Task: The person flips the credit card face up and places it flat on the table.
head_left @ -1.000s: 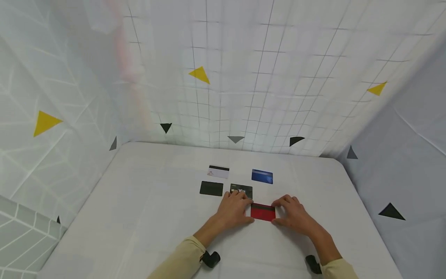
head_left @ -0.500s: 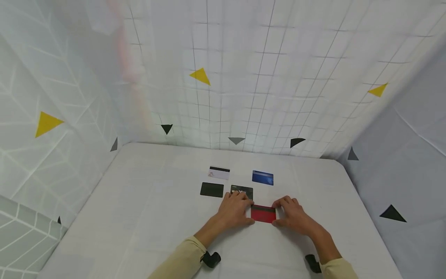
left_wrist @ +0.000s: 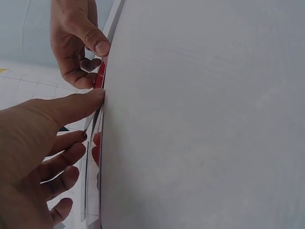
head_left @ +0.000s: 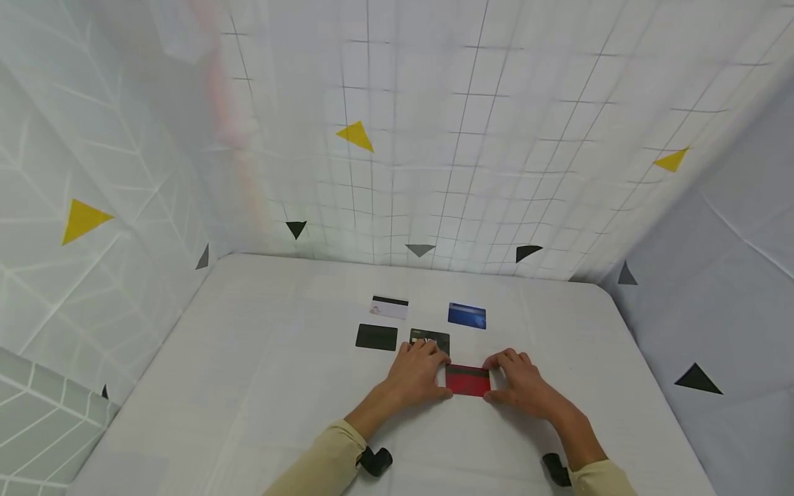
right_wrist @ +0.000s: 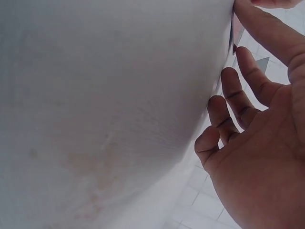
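A red card [head_left: 468, 381] with a dark stripe lies on the white table between the two hands. My left hand [head_left: 414, 374] grips its left side, thumb at the near corner and index finger at the far one. My right hand [head_left: 520, 381] holds the right side in the same way. In the left wrist view the red card [left_wrist: 100, 74] shows almost edge-on, with the right hand [left_wrist: 76, 40] beyond the left. Just past the left fingers is a dark printed card [head_left: 431, 337], its near part covered by them. The right wrist view catches only a sliver of the card.
A plain black card [head_left: 376, 337] lies left of the printed one. Behind it is a white card [head_left: 389, 307] with a black stripe, and a blue card [head_left: 467, 315] lies farther right. White patterned sheets [head_left: 422, 172] enclose the table [head_left: 248, 386] at the back and sides.
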A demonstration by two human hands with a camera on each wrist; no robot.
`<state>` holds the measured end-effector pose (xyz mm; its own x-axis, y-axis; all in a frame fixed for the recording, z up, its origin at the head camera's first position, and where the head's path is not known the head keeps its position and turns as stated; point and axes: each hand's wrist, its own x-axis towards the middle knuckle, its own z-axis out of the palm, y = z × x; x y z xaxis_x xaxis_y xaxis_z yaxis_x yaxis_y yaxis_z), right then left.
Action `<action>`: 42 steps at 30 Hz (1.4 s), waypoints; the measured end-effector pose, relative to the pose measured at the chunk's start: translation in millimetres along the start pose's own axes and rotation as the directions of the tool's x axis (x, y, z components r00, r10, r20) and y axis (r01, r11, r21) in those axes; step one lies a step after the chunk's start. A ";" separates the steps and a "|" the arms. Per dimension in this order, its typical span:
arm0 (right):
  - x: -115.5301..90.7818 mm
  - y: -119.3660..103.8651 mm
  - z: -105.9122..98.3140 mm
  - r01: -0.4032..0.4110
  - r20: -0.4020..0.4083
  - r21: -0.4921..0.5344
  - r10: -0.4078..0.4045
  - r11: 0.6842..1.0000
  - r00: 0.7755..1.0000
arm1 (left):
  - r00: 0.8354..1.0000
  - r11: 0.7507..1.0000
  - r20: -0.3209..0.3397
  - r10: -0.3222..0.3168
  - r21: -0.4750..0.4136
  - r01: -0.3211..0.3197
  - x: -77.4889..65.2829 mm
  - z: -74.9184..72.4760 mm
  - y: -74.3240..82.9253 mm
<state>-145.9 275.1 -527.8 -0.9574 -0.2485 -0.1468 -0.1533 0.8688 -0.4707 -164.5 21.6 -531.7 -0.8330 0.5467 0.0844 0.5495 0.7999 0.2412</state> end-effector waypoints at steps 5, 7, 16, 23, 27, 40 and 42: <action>-0.9 1.5 0.3 0.018 -0.009 -0.009 -0.018 1.000 1.000 | 1.000 1.000 -0.005 0.003 -0.004 -0.003 -0.1 0.4 -0.6; -0.9 2.3 0.4 0.024 -0.013 -0.019 -0.024 1.000 1.000 | 1.000 1.000 -0.004 0.002 -0.005 -0.002 0.2 0.1 -1.0; -0.3 4.5 1.0 0.029 -0.024 -0.028 -0.030 0.999 0.999 | 1.000 1.000 -0.012 0.021 0.009 -0.021 0.7 -0.6 -1.7; -1.8 1.5 1.3 0.027 -0.034 -0.037 -0.028 0.999 0.999 | 0.999 0.999 -0.031 0.037 0.015 -0.037 1.2 0.3 -2.8; -2.3 -0.4 1.6 0.018 -0.037 -0.031 -0.020 0.999 0.999 | 0.998 0.999 -0.040 0.047 0.011 -0.047 1.4 1.3 -3.4; -3.7 1.3 3.7 0.047 -0.067 -0.049 -0.050 0.998 0.997 | 0.996 0.998 -0.066 0.055 0.000 -0.055 0.9 2.2 -3.7; -4.0 1.2 3.5 0.050 -0.074 -0.052 -0.054 0.997 0.996 | 0.996 0.998 -0.070 0.058 -0.003 -0.058 0.7 1.6 -4.6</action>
<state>-141.5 275.6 -530.8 -0.9633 -0.2627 -0.0562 -0.2138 0.8764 -0.4316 -167.5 18.6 -534.3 -0.8022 0.5737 0.1652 0.5970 0.7658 0.2390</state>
